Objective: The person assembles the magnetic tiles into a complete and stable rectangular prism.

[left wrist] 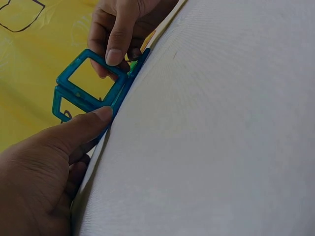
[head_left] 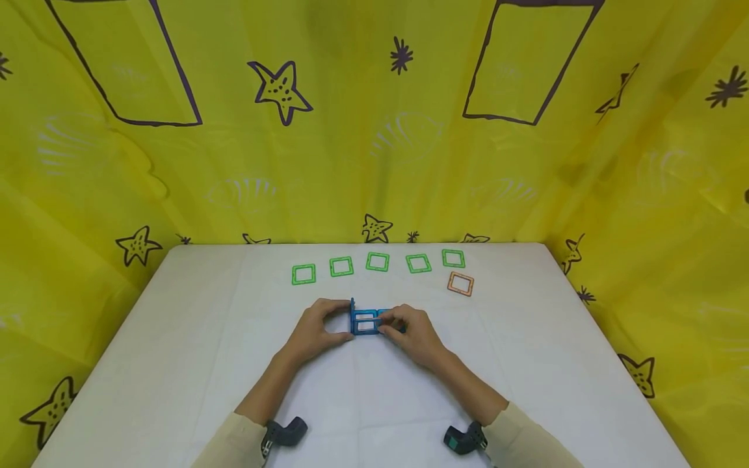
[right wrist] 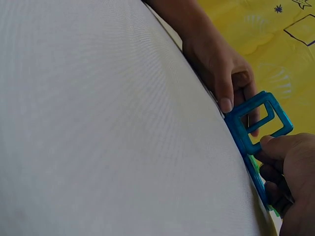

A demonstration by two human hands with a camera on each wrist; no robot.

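Several blue square-frame magnetic tiles (head_left: 365, 314) stand joined on the table between the two hands. My left hand (head_left: 316, 330) grips an upright tile (head_left: 352, 317) at the left side, thumb at its near edge and fingers at its far edge. With thumb and fingertips my right hand (head_left: 411, 330) pinches another upright tile (right wrist: 242, 132) by its right side. That tile meets the left one at a corner, where my left thumb (left wrist: 102, 114) touches. A blue tile (right wrist: 256, 180) lies flat on the table, extending beneath my right hand. The right fingers partly hide the structure.
Several green square-frame tiles (head_left: 303, 274) lie apart in a row toward the table's far edge. An orange tile (head_left: 460, 284) lies in front of the row's right end. A white cloth covers the table (head_left: 175, 364); a yellow patterned curtain (head_left: 328, 162) hangs behind and at both sides.
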